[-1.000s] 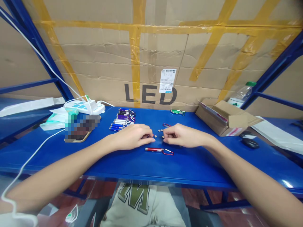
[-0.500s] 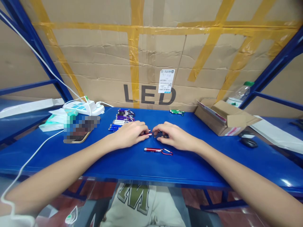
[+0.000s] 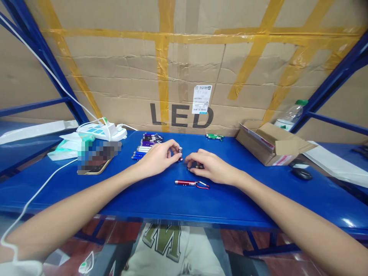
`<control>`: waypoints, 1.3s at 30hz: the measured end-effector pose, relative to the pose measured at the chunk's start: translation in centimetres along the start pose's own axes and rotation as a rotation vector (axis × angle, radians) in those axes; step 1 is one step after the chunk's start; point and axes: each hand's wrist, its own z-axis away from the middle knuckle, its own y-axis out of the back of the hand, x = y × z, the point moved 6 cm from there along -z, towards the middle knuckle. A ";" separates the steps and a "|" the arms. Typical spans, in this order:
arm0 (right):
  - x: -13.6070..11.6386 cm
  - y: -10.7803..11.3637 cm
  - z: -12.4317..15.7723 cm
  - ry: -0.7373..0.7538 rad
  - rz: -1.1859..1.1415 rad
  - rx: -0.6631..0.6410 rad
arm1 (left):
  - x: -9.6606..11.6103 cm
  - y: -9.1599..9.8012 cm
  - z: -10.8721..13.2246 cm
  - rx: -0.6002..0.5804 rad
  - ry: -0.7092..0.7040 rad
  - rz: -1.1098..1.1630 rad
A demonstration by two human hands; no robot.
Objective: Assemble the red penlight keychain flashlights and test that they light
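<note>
My left hand (image 3: 161,155), thumb and fingers closed, grips a red penlight (image 3: 181,158) by its body. The penlight is tipped up, with a silvery end on top; most of it is hidden by the fingers. Close by on the right, my right hand (image 3: 208,165) rests on the table with curled fingers. Small round metallic pieces (image 3: 198,166), perhaps button cells, show beneath them; what the fingertips pinch is too small to make out. Nearer to me lies another red penlight with a carabiner clip (image 3: 186,183).
Several blue, white, purple and black penlights (image 3: 146,143) lie in a row behind my left hand. Green penlights (image 3: 214,136) lie at the back. An opened cardboard box (image 3: 258,147) and a mouse (image 3: 301,173) are right; a phone (image 3: 100,165) and power strip (image 3: 103,131) are left.
My left hand has tilted the red penlight from lying nearly flat to upright, raising its end. My right hand has barely shifted, its fingers still curled over the small pieces.
</note>
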 end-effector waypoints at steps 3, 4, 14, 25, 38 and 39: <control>-0.1 -0.1 -0.1 0.019 0.012 -0.009 | 0.2 0.0 0.0 0.002 -0.004 0.004; -0.2 -0.1 -0.1 0.023 0.013 -0.011 | 0.2 0.0 0.0 0.009 -0.009 0.007; -0.5 0.2 -0.1 0.019 0.030 0.003 | 0.1 -0.1 0.0 0.017 -0.036 -0.009; -1.3 2.8 0.5 0.029 0.012 0.361 | 0.9 -0.5 0.4 -0.015 -0.147 0.035; -1.9 3.1 0.6 0.025 -0.076 0.451 | 2.3 -0.4 0.9 -0.013 -0.303 -0.033; -2.0 3.1 0.6 0.025 -0.079 0.452 | 2.3 -0.4 1.0 -0.017 -0.312 -0.032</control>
